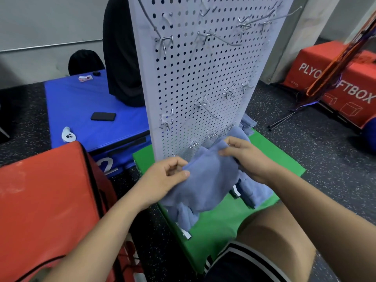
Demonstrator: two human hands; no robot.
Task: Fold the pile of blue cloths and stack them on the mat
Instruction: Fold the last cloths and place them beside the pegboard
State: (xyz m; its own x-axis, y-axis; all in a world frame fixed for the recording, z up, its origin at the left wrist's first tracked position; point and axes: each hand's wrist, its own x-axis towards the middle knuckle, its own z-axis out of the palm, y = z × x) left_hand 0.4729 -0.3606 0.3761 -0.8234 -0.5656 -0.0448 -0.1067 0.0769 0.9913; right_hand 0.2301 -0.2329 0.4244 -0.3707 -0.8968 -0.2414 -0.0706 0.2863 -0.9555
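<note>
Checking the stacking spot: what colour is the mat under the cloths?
The mat is green; head view.

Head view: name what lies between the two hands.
In the head view, the blue cloth stretches between the left hand and the right hand, each gripping an edge, above the green mat.

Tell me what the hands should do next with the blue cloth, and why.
The left hand and right hand each pinch the blue cloth, which hangs rumpled over the green mat, so probably they should pull apart to stretch it flat first.
</note>
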